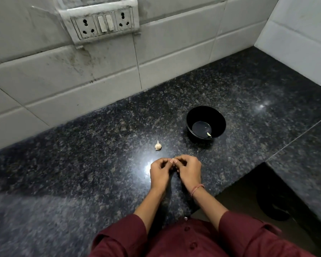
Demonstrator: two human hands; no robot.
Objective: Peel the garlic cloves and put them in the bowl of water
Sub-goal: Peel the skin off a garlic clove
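One dark speckled stone worktop fills most of the view and meets one wall of pale tiles along its 12 o'clock side. On that wall, at about 11 o'clock in the view, sits one grimy socket panel with two sockets and two switches between them.

Two maroon sleeves come in from 6 o'clock, and the two bare forearms converge over the middle of the worktop. The left hand and the right hand are pressed close together, fingers curled inward on both. Between their fingertips they pinch one small pale garlic clove, which is mostly hidden by the fingers, so I cannot tell how much skin is on it. One thin reddish thread bracelet circles the right wrist.

One black bowl stands upright on the worktop at about 1 o'clock from the hands, well apart from them. It holds a shallow pool of water, and one peeled clove lies in the water at the pool's 5 o'clock edge.

One small garlic bulb, stem tip pointing to 12 o'clock, rests on the worktop at about 11 o'clock from the hands, near them but not touching, and at 8 o'clock from the bowl.

One tiny pale scrap lies by the worktop's 6 o'clock edge, just above the shirt front.
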